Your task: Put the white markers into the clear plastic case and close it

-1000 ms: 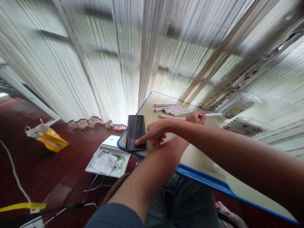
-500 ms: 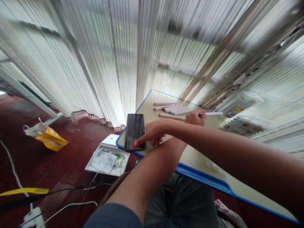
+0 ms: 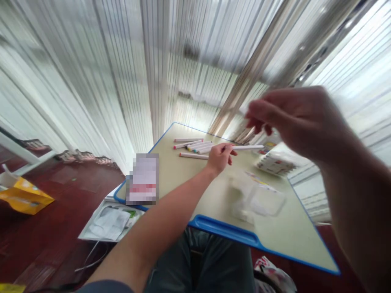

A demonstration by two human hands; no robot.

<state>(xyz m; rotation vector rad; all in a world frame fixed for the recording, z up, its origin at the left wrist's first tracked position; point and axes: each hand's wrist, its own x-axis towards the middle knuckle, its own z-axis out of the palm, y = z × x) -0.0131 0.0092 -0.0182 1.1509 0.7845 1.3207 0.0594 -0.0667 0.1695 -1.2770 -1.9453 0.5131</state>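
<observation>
My left hand is closed around a white marker, which points to the right above the table. Close to it, several white markers with coloured ends lie in a loose group, and one with an orange end lies apart, partly behind the hand. My right hand is raised in the air on the right, slightly blurred. Its fingers hang loosely bent and apart, with nothing visible in them. A phone, its screen pixelated, lies at the table's left corner.
The cream table has a blue rim. A clear plastic case lies on its right half, with a white box behind. Left of the table are an open white box and a yellow bag. Curtains hang behind.
My right hand has left the phone and risen to the right, no longer crossing over my left arm. The phone screen has lit up. The view has shifted right; my left hand still holds the marker.
</observation>
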